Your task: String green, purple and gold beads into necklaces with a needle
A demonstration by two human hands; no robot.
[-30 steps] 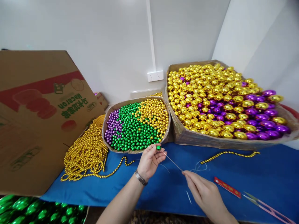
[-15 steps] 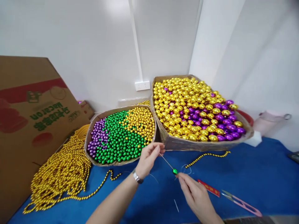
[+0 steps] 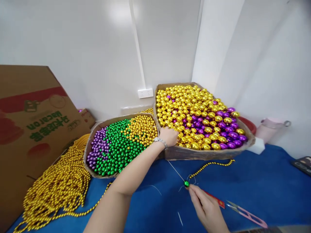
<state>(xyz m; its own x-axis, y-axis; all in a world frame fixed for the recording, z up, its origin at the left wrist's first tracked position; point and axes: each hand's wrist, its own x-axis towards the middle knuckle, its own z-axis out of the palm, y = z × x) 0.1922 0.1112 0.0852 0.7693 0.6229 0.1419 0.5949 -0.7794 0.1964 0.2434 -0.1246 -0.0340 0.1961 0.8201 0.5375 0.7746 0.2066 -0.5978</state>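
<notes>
My right hand is closed, pinching a shiny green bead at its fingertips. From the bead a thin straight needle or wire slants up to the left, and loose clear thread curls close by. My left hand reaches over the near left edge of the large box of gold and purple beads. Its fingers bend down among the gold beads and their tips are hidden, so what they hold does not show.
Left of the large box stands a smaller box of purple, green and gold beads. Gold bead strands pile beside a big carton. A short gold strand, a red strip and pink-handled snips lie on the blue cloth.
My left hand has let go of the needle or wire and moved up and right, into the large box. My right hand still pinches the green bead. The view has shifted slightly.
</notes>
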